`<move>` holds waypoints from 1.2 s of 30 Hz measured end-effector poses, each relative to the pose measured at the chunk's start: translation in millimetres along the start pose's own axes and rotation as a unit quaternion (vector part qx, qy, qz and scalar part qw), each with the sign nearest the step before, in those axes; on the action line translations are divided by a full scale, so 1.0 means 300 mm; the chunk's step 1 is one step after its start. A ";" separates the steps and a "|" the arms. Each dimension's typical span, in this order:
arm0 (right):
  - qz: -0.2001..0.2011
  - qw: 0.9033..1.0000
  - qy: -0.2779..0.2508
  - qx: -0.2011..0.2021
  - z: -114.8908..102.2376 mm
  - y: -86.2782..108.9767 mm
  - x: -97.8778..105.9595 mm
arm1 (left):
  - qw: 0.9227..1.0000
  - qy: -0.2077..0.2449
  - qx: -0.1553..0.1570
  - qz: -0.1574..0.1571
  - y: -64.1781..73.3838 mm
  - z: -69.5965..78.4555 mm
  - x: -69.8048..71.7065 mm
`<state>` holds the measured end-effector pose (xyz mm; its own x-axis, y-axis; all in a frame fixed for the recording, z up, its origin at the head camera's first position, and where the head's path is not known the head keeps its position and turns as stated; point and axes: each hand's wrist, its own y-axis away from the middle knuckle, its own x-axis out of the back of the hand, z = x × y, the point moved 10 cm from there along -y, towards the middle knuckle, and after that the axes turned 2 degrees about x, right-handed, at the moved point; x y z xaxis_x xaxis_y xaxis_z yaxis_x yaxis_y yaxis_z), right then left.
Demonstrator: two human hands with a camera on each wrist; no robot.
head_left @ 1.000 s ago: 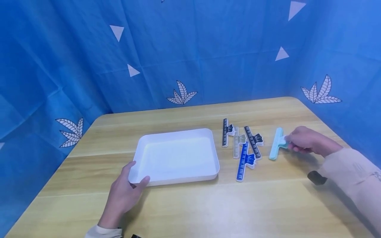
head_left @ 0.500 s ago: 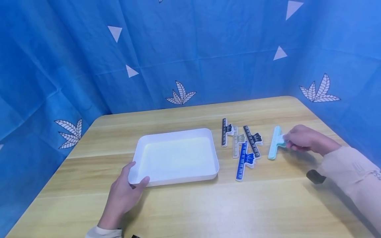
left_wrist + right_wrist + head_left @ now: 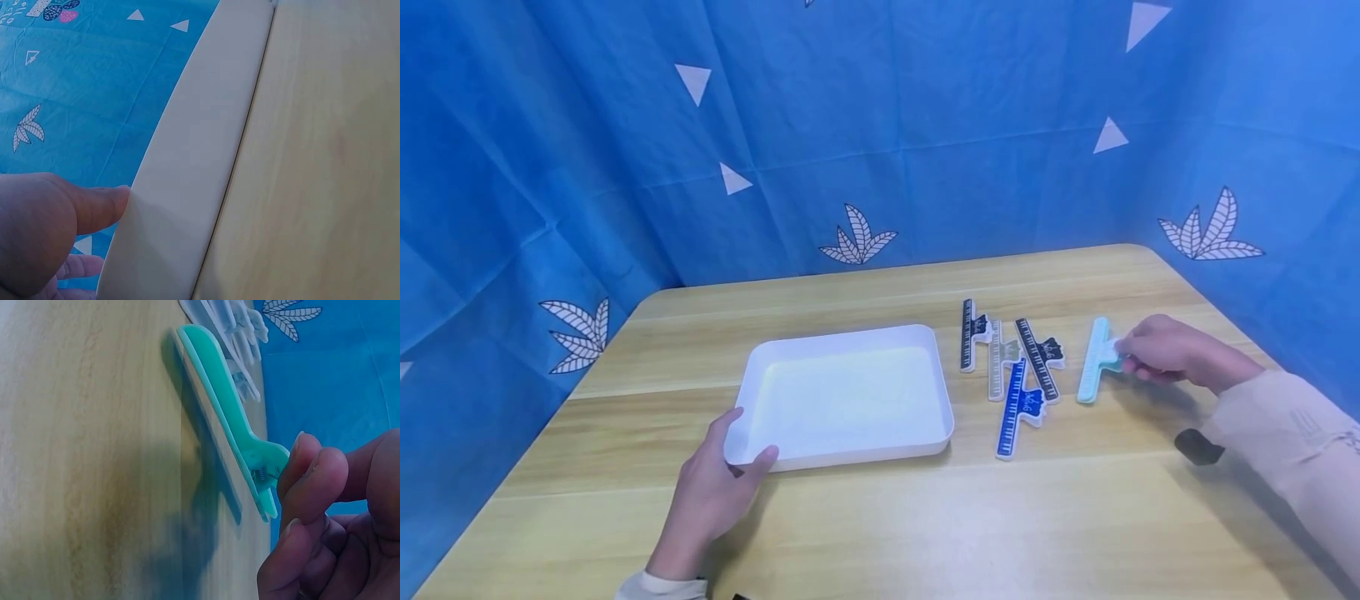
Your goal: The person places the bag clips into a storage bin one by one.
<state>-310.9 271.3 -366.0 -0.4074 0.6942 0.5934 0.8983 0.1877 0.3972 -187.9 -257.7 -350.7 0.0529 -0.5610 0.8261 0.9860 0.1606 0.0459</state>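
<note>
My left hand [image 3: 718, 483] grips the near left corner of a white rectangular tray [image 3: 850, 457], the thumb along its front side and a finger at its left rim. In the left wrist view, the thumb [image 3: 103, 209] touches the edge of the tray's wall [image 3: 187, 137]. At the right, my right hand [image 3: 1165, 350] pinches the handle of a mint-green bag clip [image 3: 1093, 367]. The right wrist view shows this clip [image 3: 215, 381] side-on, its spring visible by the fingertips [image 3: 312, 487] and its shadow on the wood beneath.
Between tray and mint clip lie several similar clips with piano-key prints: a black one [image 3: 967, 337], a grey one [image 3: 996, 367], another black one [image 3: 1037, 362] and a blue one [image 3: 1011, 417]. Blue patterned cloth [image 3: 887, 125] hangs behind the wooden table [image 3: 925, 533].
The far end of the mint-green bag clip sits slightly higher in the head view than a second ago. My left hand and the tray have stayed in place.
</note>
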 end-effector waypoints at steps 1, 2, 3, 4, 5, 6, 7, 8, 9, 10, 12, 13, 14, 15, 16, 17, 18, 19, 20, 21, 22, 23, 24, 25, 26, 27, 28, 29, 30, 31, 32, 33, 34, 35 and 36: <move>-0.001 1.000 -0.002 0.000 0.000 -0.001 0.000 | 1.000 0.000 -0.001 0.000 0.000 0.000 0.000; -0.001 1.000 -0.002 0.000 -0.001 -0.001 0.000 | 1.000 0.000 -0.001 0.001 0.000 0.000 0.000; -0.002 1.000 -0.002 0.001 -0.003 -0.003 0.000 | 1.000 -0.001 -0.001 0.001 0.000 0.000 0.000; -0.001 1.000 -0.002 0.002 -0.005 -0.004 0.001 | 1.000 -0.001 -0.001 0.001 0.000 0.000 0.000; -0.001 1.000 -0.002 0.003 -0.006 -0.005 0.001 | 1.000 -0.001 -0.001 0.001 0.000 0.001 0.000; 0.000 1.000 -0.001 0.004 -0.009 -0.007 0.002 | 1.000 -0.001 -0.001 0.001 -0.001 0.001 0.000; 0.001 1.000 0.002 0.004 -0.010 -0.008 0.001 | 1.000 -0.001 0.000 0.000 -0.001 0.001 0.000; 0.002 1.000 0.002 0.006 -0.013 -0.008 0.000 | 1.000 -0.001 0.004 -0.003 0.000 -0.002 -0.001; 0.001 1.000 0.002 0.007 -0.015 -0.009 -0.002 | 1.000 -0.002 0.008 -0.008 0.002 -0.005 -0.004; 0.000 1.000 0.002 0.008 -0.017 -0.010 -0.006 | 1.000 -0.002 0.012 -0.012 0.004 -0.008 -0.007; -0.001 1.000 0.003 0.009 -0.020 -0.010 -0.010 | 1.000 -0.004 0.018 -0.016 0.009 -0.014 -0.010; 0.000 1.000 0.003 0.010 -0.022 -0.011 -0.011 | 1.000 -0.004 0.019 -0.017 0.011 -0.015 -0.011; -0.001 1.000 0.003 0.012 -0.026 -0.011 -0.010 | 1.000 -0.003 0.019 -0.016 0.012 -0.015 -0.009; -0.001 1.000 0.004 0.011 -0.028 -0.011 -0.007 | 1.000 -0.003 0.016 -0.015 0.011 -0.012 -0.008; 0.000 1.000 0.005 0.012 -0.032 -0.011 -0.004 | 1.000 -0.002 0.011 -0.011 0.009 -0.009 -0.005; 0.001 1.000 0.006 0.012 -0.034 -0.010 0.001 | 1.000 -0.002 0.008 -0.008 0.007 -0.005 -0.002; 0.002 1.000 0.006 0.013 -0.037 -0.010 0.005 | 1.000 -0.002 0.003 -0.006 0.003 -0.001 -0.001; 0.003 1.000 0.006 0.013 -0.040 -0.009 0.008 | 1.000 -0.002 0.001 -0.005 0.000 0.002 0.000; 0.002 1.000 0.006 0.013 -0.041 -0.009 0.010 | 1.000 -0.003 0.001 -0.006 -0.001 0.003 0.000; 0.003 1.000 0.006 0.011 -0.041 -0.008 0.011 | 1.000 -0.005 0.001 -0.007 -0.002 0.003 -0.001; 0.003 1.000 0.006 0.011 -0.041 -0.007 0.011 | 1.000 -0.006 -0.001 -0.005 -0.002 0.003 -0.001; 0.003 1.000 0.007 0.010 -0.042 -0.007 0.010 | 1.000 -0.007 -0.002 -0.006 -0.001 0.003 -0.002; 0.003 1.000 0.008 0.009 -0.042 -0.007 0.010 | 1.000 -0.007 -0.001 -0.006 0.000 0.002 -0.003; 0.003 1.000 0.009 0.008 -0.043 -0.007 0.011 | 1.000 -0.006 0.000 -0.007 0.001 0.001 -0.002; 0.003 1.000 0.009 0.008 -0.044 -0.007 0.011 | 1.000 -0.006 0.001 -0.007 0.002 0.001 -0.003; 0.003 1.000 0.010 0.008 -0.046 -0.007 0.012 | 1.000 -0.005 0.002 -0.008 0.002 0.000 -0.003; 0.004 1.000 0.011 0.009 -0.048 -0.007 0.012 | 1.000 -0.003 0.005 -0.010 0.003 -0.001 -0.003; 0.004 1.000 0.012 0.010 -0.051 -0.006 0.013 | 1.000 -0.002 0.009 -0.012 0.003 -0.003 -0.004; 0.005 1.000 0.013 0.011 -0.053 -0.006 0.014 | 1.000 -0.001 0.011 -0.014 0.003 -0.004 -0.004; 0.005 1.000 0.014 0.012 -0.055 -0.005 0.014 | 1.000 0.000 0.013 -0.016 0.003 -0.004 -0.005; 0.006 1.000 0.014 0.012 -0.056 -0.005 0.015 | 1.000 0.000 0.014 -0.017 0.002 -0.004 -0.005; 0.005 1.000 0.014 0.012 -0.058 -0.005 0.015 | 1.000 0.001 0.015 -0.018 0.001 -0.004 -0.005; 0.005 1.000 0.014 0.013 -0.059 -0.004 0.015 | 1.000 0.000 0.014 -0.018 0.000 -0.003 -0.006; 0.005 1.000 0.013 0.013 -0.060 -0.004 0.015 | 1.000 0.000 0.013 -0.018 0.000 -0.002 -0.005; 0.005 1.000 0.012 0.012 -0.060 -0.003 0.014 | 1.000 -0.001 0.012 -0.018 -0.001 -0.001 -0.005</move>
<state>-316.6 261.6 -351.3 -0.4026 0.6793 0.6136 0.9057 0.1983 0.3746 -188.2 -257.0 -352.2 0.0178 -0.5651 0.8249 0.9832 0.1597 0.0882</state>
